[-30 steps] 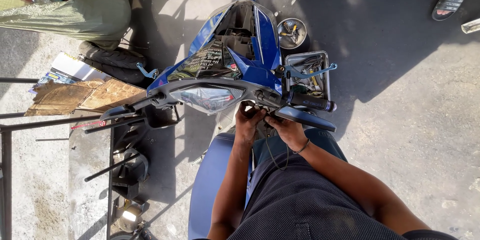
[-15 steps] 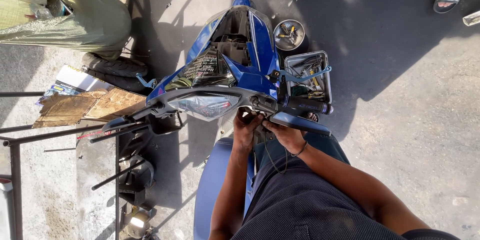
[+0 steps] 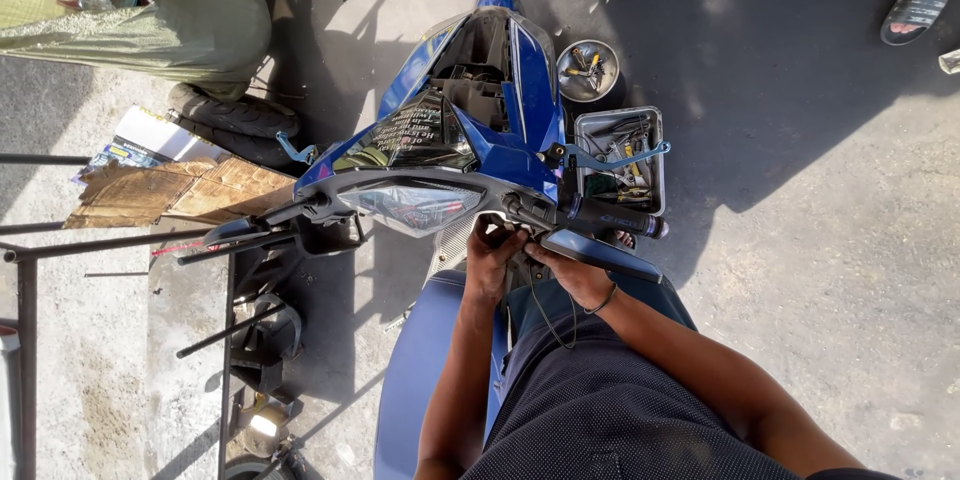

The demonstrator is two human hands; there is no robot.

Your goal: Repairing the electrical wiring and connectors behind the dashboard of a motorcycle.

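Both hands stay put since earlier: left hand (image 3: pixel 492 258) and right hand (image 3: pixel 570 275) curled, grip unclear, under blue scooter's handlebar (image 3: pixel 560 212), frame centre.

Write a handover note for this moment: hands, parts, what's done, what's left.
Left hand: fingers tucked under the blue motorbike's handlebar cover, gripping something hidden there.
Right hand: beside it at the same spot, dark band on the wrist, a thin black wire hanging below.
Parts: grey rectangular metal tool tray and round metal bowl of small parts on the ground right of the bike.
Done: front panel off, inner frame exposed.
Left: work under the handlebar unfinished; cover not refitted.
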